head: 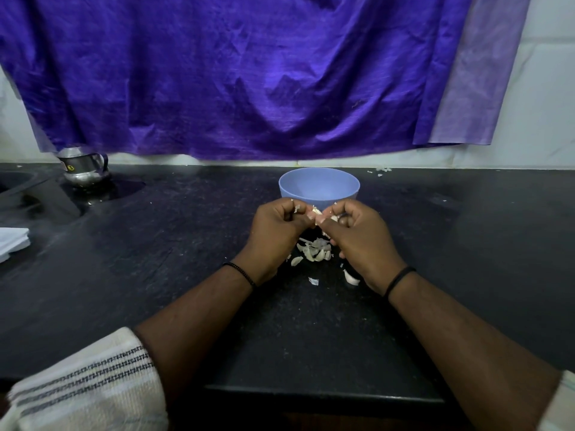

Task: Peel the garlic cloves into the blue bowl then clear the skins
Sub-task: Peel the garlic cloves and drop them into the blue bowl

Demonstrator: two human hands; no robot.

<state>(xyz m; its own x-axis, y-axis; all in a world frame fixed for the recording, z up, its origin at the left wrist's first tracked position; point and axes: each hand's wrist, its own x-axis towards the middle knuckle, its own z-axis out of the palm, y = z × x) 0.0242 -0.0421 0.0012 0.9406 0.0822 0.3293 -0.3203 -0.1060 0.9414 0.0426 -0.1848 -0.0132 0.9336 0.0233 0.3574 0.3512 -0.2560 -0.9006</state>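
Note:
A blue bowl (319, 186) stands on the black counter (186, 259), just beyond my hands. My left hand (277, 231) and my right hand (361, 241) meet in front of the bowl, and both pinch a small garlic clove (316, 211) between their fingertips. Bits of skin cling to the fingers. Under and between the hands lies a pile of garlic skins (314, 253). A few loose pieces, one of them a whitish clove or skin (351, 279), lie by my right wrist. What lies in the bowl is hidden by its near wall.
A steel jug (84, 168) stands at the back left beside a sink edge (18, 185). A folded white cloth (12, 244) lies at the left edge. A purple cloth (264, 73) hangs on the wall. Skin scraps (381, 172) lie at the back right.

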